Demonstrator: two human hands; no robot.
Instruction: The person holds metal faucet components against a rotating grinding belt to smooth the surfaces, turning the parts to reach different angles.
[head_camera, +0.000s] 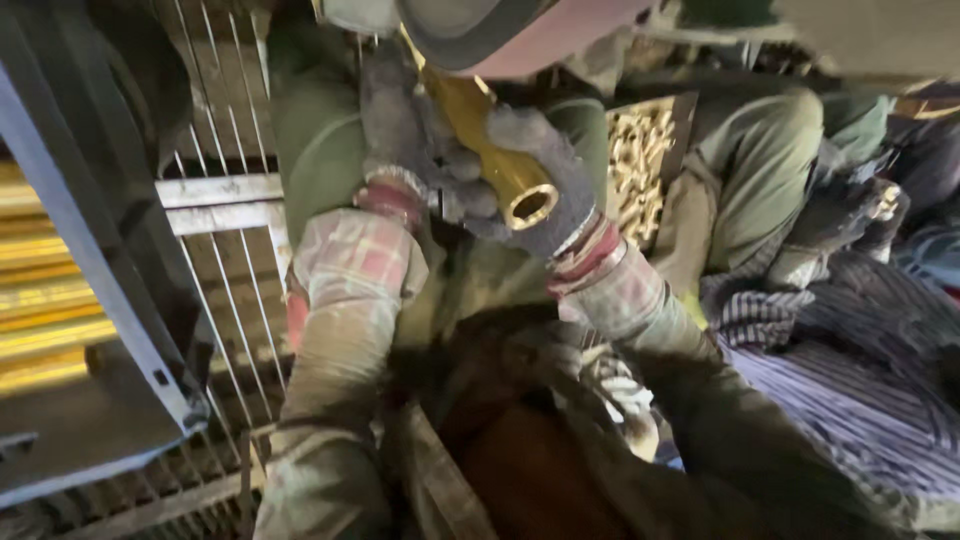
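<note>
— Brass, by the colour: a hollow brass tube (500, 150) sits at the top centre of the view, with its open round end facing the camera, low and right. Where does the long axis run?

— From that open end up and to the left, until the upper length disappears behind a pinkish rounded object (520, 35) at the top edge. The tube lies tilted, neither level nor upright.

— How do the hands stand to it?

— Both wear grey knit gloves. The right hand (545, 180) is wrapped around the tube just behind the open end, fingers curled shut on the far side of the barrel. The left hand (405, 140) closes on the tube higher up, on its left flank, touching the right glove. The right hand is the nearer one to the open end.

— So the tube relative to the fingers?

— Inside both grips, passing between palm and fingers; only the mouth and a short bright length show.

— Surroundings?

— A tray of small brass parts (640, 160) lies just behind the right hand. A wire grid (225, 270) stands to the left, with a grey metal frame (90, 260) and yellow bars (40, 300) beyond it. A second person in an olive garment (760, 190) sits at the right, well apart from the tube, over striped cloth (850, 370).
</note>
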